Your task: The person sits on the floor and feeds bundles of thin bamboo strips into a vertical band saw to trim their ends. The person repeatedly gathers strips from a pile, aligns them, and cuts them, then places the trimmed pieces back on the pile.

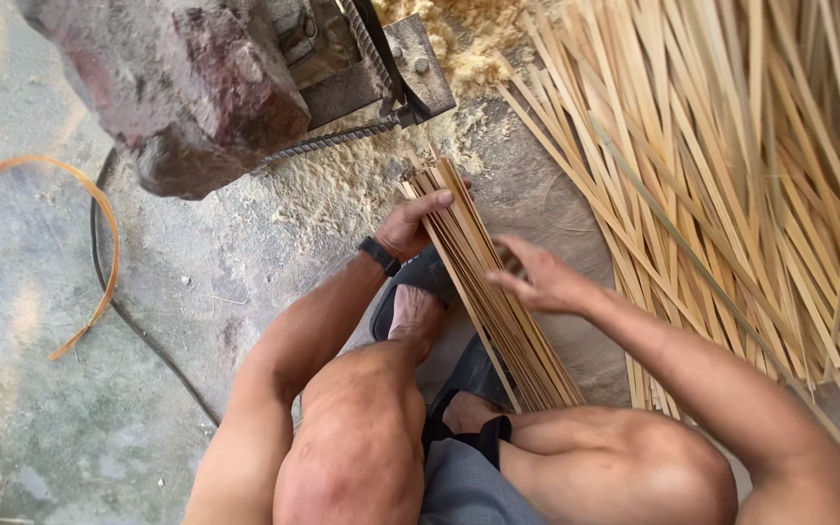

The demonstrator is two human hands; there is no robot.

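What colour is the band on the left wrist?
Black wristband, seen in the head view.

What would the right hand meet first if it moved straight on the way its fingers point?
Probably the bundle of bamboo strips: the right hand points left at it, though depth is unclear.

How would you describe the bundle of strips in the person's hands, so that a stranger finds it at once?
Start from the big loose pile of bamboo strips on the right. Left of it, the bundle lies between both hands. Unlike the scattered pile, its strips are stacked neatly together.
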